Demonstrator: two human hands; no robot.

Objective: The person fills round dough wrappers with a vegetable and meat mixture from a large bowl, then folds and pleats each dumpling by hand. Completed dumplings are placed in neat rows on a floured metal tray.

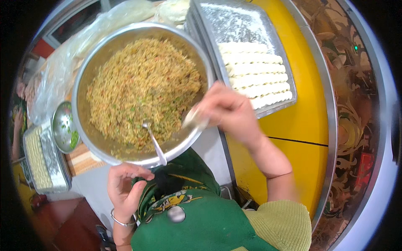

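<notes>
A dumpling [194,120], blurred by motion, is pinched in the fingers of my right hand [230,111]. That hand hangs over the right rim of a large steel bowl [205,62]. Chopped yellowish filling [141,84] with green and red bits fills much of the bowl. A metal spoon [155,144] stands in it, its handle leaning over the near rim. My left hand [127,185] is just below that rim, fingers curved, thumb apart, nothing in it. Right of the bowl, a floured metal tray [241,25] bears several rows of white dumplings [257,77].
At left, a small steel bowl [62,125] with chopped greens rests by a wooden board [83,160]. Another tray [55,160] holds dumplings. Plastic sheeting [62,75] covers the far side. A person's arm [17,131] shows at the left edge. A yellow tabletop [289,125] lies right.
</notes>
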